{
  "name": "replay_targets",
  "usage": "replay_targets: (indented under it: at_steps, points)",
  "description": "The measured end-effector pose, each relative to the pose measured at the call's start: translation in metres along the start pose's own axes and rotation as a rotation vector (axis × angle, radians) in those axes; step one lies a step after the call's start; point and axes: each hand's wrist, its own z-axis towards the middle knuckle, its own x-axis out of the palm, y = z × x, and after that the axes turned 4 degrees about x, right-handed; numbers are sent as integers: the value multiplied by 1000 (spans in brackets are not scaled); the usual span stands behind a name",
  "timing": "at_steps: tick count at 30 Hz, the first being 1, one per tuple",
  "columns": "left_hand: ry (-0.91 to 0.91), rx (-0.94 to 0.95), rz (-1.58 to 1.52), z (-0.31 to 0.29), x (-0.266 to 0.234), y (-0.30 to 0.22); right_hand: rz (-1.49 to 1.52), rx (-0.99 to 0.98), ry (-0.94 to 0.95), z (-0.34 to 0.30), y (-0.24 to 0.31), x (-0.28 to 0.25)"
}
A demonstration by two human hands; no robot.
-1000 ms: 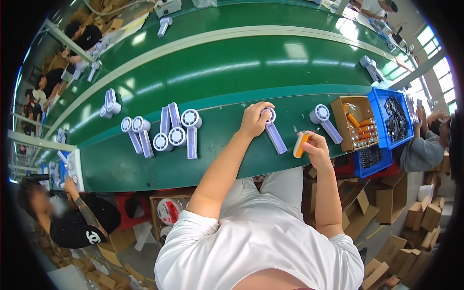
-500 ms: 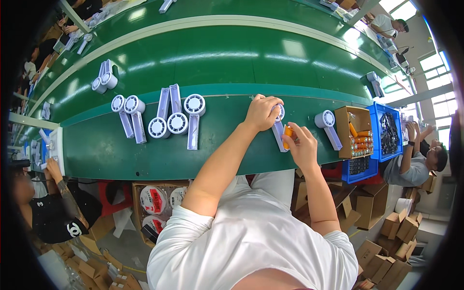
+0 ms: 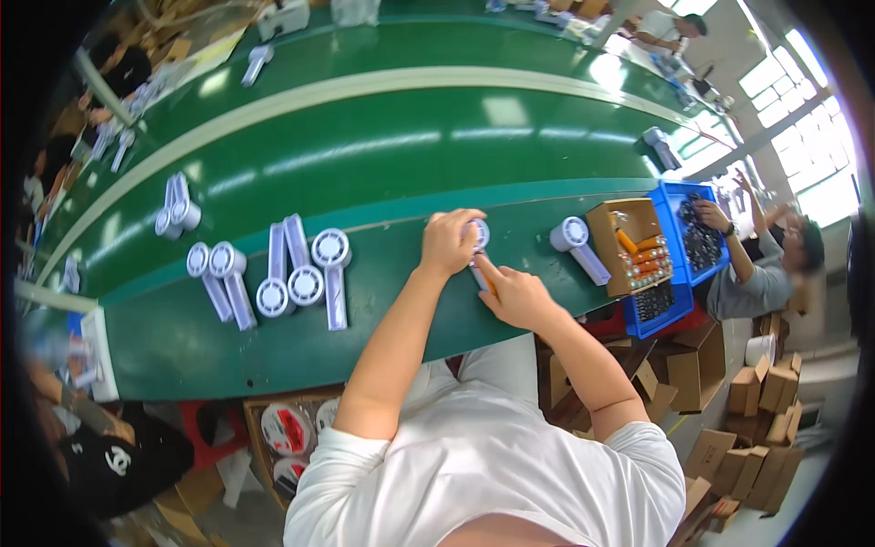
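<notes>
On the green bench before me lies a white handheld fan [image 3: 481,235] with a round grille and a narrow open handle. My left hand [image 3: 448,244] is closed around its head and covers part of the grille. An orange cylindrical battery [image 3: 491,284] shows at the handle, partly hidden by fingers. My right hand [image 3: 523,299] presses on that battery with its fingers, right along the handle. To the right lies another fan [image 3: 572,233], its hollow handle facing up and untouched.
Several similar fans [image 3: 330,248] lie to the left. At the right stand a cardboard box [image 3: 609,244] of orange batteries and blue bins [image 3: 668,202] of small black parts. A co-worker's hand [image 3: 713,216] reaches into the upper bin. A rail [image 3: 365,88] crosses behind.
The battery has gone from a pinch beside the handle to the handle itself, under my right fingers. The whole view has shifted. A co-worker's hand has come into the blue bin.
</notes>
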Motion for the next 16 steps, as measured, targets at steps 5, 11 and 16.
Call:
replay_targets:
  at_steps: [5,11,16]
  points:
    - [-344,-90,104,6,5,15,286,83,-477,53,-46,4]
    - [-287,-67,114,1,8,20,426,279,-713,114,-119,-61]
    - [-144,-129,131,-1,4,24,353,553,-454,72,-148,-98]
